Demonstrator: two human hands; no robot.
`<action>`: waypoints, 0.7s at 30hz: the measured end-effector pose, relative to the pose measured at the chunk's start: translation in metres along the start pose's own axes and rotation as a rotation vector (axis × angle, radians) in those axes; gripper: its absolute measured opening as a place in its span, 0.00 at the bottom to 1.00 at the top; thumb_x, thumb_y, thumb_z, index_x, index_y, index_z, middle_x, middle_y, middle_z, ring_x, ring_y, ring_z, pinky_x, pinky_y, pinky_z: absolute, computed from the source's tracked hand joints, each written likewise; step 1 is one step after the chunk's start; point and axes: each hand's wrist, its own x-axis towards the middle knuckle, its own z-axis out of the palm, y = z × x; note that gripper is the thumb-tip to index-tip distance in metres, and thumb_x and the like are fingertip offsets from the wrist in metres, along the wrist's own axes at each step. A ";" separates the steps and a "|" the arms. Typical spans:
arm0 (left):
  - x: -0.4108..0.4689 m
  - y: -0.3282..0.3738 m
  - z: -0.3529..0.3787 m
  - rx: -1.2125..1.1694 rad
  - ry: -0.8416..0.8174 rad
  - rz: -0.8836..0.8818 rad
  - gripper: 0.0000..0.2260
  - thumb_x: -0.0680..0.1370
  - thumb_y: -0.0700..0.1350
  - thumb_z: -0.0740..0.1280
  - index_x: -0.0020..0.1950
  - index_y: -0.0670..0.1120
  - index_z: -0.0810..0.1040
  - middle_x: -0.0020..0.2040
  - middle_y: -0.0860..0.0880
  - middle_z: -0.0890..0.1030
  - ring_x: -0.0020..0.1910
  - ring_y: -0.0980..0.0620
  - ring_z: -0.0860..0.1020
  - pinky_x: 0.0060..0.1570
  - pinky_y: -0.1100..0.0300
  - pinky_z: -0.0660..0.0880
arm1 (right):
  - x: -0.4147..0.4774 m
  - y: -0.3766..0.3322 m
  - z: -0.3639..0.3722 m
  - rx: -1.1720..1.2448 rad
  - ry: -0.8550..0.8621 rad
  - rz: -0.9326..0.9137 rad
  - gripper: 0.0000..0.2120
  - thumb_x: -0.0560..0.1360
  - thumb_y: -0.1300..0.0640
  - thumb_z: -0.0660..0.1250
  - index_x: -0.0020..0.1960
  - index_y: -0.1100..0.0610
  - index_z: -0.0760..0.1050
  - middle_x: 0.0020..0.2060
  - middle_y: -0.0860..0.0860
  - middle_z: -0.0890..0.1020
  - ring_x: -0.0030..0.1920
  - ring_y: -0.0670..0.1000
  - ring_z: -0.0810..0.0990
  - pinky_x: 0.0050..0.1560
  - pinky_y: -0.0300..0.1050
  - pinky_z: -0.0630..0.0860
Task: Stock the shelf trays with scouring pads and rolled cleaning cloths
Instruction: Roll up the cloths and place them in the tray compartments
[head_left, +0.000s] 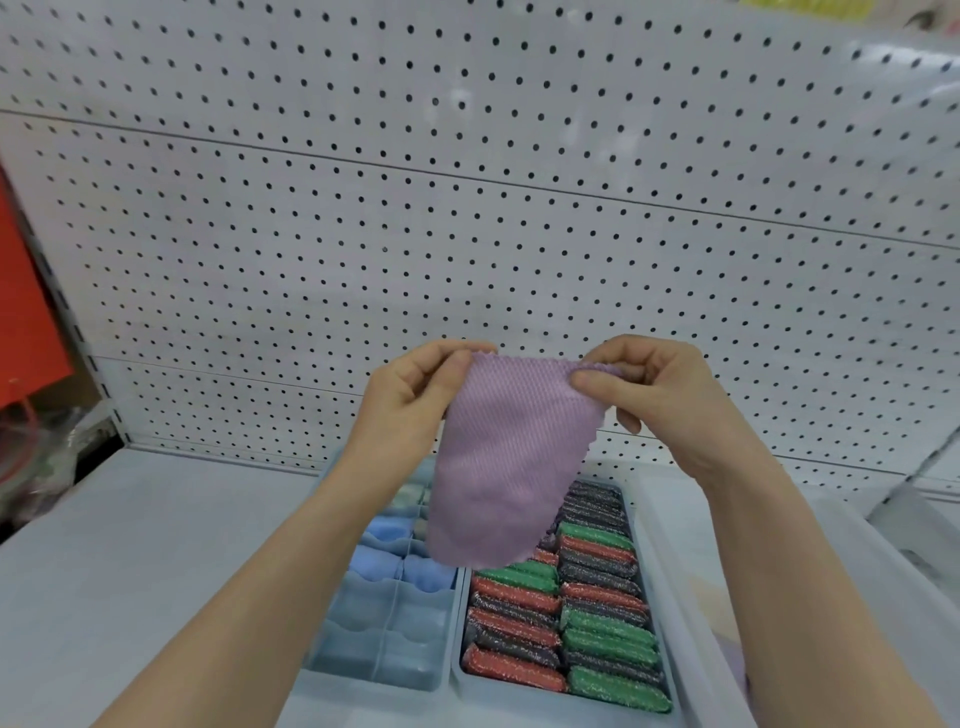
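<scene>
Both arms up, left hand and right hand each pinching a top corner of the purple cloth hanging between them. Divided tray sits just below the left hand, so I'd roll that cloth tight and even before slotting it in

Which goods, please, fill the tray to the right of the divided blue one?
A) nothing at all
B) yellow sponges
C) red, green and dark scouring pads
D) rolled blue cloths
C: rows of red, green and dark scouring pads pack the right tray, while the rolled blue cloths sit in the divided tray.
</scene>
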 end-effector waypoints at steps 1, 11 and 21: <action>0.000 0.001 0.000 0.013 -0.023 0.011 0.08 0.79 0.40 0.65 0.53 0.50 0.82 0.46 0.55 0.85 0.45 0.60 0.81 0.48 0.66 0.78 | 0.000 0.000 -0.001 0.005 0.004 -0.007 0.10 0.64 0.52 0.76 0.41 0.57 0.83 0.33 0.55 0.80 0.27 0.49 0.68 0.26 0.38 0.67; 0.012 -0.006 -0.003 0.109 -0.060 -0.062 0.05 0.75 0.38 0.71 0.44 0.47 0.83 0.39 0.53 0.85 0.41 0.58 0.81 0.48 0.58 0.79 | 0.009 0.001 -0.005 -0.155 -0.037 0.063 0.06 0.70 0.59 0.76 0.40 0.59 0.80 0.30 0.54 0.77 0.29 0.48 0.72 0.30 0.40 0.71; 0.014 0.001 0.030 0.233 0.120 0.042 0.03 0.75 0.48 0.72 0.42 0.53 0.79 0.37 0.57 0.82 0.34 0.57 0.79 0.37 0.58 0.76 | 0.021 -0.003 0.037 -0.044 0.193 -0.047 0.08 0.74 0.59 0.72 0.42 0.62 0.76 0.27 0.55 0.78 0.27 0.49 0.75 0.29 0.40 0.73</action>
